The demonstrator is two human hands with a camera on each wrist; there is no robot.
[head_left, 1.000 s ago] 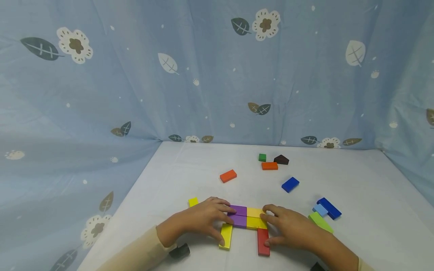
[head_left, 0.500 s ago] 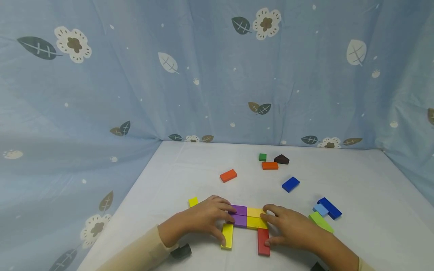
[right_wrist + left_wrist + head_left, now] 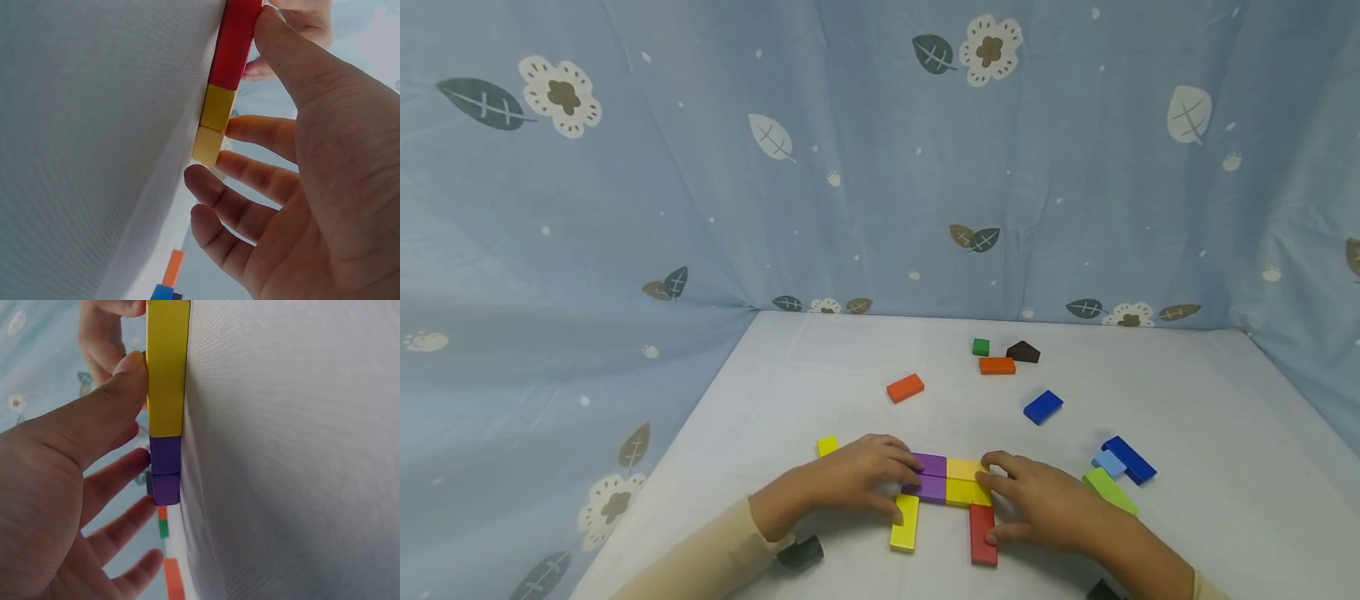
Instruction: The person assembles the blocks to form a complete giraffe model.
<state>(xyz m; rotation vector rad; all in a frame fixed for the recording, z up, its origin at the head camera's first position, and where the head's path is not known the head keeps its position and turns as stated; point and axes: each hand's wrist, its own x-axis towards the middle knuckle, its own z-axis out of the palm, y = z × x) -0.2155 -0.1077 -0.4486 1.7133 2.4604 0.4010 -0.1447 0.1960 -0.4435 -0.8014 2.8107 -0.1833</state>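
Two purple blocks [image 3: 933,489] lie joined to a pale yellow block [image 3: 964,469] and a bright yellow block [image 3: 962,492], forming a flat rectangle. Below its left end stands a long yellow block [image 3: 906,525], and below its right end a red block [image 3: 982,535]. My left hand [image 3: 861,479] rests its fingertips on the purple blocks, thumb touching the long yellow one's left side. My right hand [image 3: 1037,502] touches the right end of the pair of yellow blocks with its fingers; its thumb presses the red block's side. Fingers of both hands are spread and fairly straight.
Orange blocks [image 3: 906,388], a green block [image 3: 981,347] and a dark brown block [image 3: 1023,352] lie farther back. To the right are blue blocks [image 3: 1042,407] and a lime green block [image 3: 1109,491]. Another yellow block [image 3: 827,446] sits behind my left hand.
The long yellow block has slid a little to the right, under my left thumb, which moved right and away from me with it. My right hand stays in place.
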